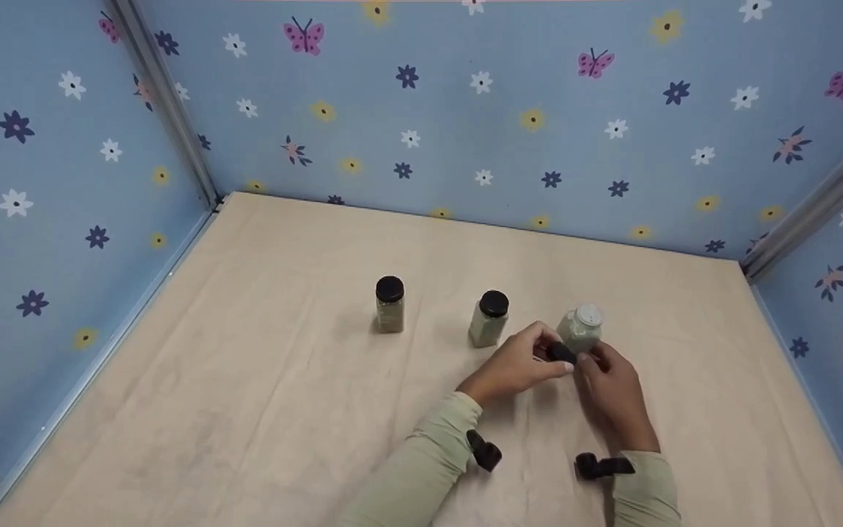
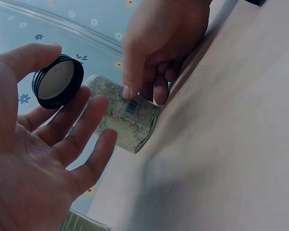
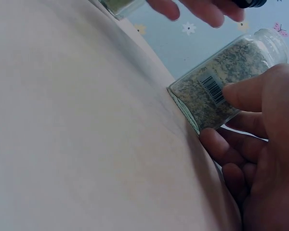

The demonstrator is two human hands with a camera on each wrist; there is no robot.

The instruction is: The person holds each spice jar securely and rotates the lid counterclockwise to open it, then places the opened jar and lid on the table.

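Between the thumb and fingers of my left hand is a black screw cap, its pale inner side showing in the left wrist view. My right hand grips a glass spice jar low on its body, thumb beside the barcode label and fingers round the far side. The jar, filled with flaky greenish-grey seasoning, stands on the cloth. Its uncapped top shows a white shaker insert in the head view. The cap is held close beside the jar, apart from its neck.
Left of my hands stand two black-capped spice jars, the nearer one close to my left hand and the other farther left. Beige cloth covers the table. Blue flowered panels enclose its back and sides.
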